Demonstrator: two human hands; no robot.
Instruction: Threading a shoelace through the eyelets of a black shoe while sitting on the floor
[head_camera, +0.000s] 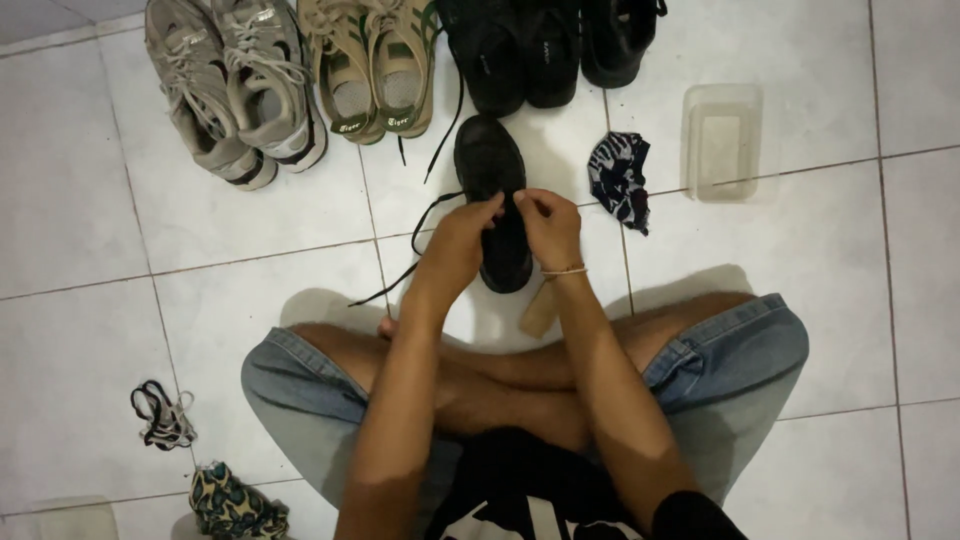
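black shoe middle: behind hands | top shoes: cropped

Shoes (several pairs) on tiled floor

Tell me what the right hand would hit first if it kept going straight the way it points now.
The right hand points up-left and already touches the black shoe at its laces. Going on, it would probably meet the left hand, just beside it.

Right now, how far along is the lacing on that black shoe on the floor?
Partly done, it seems. The black shoe sits on the white tile floor with both hands at its middle: the left hand and right hand pinch the black lace. One long lace end trails loose toward the left, so no knot is tied yet. How many eyelets are threaded is hidden by the hands.
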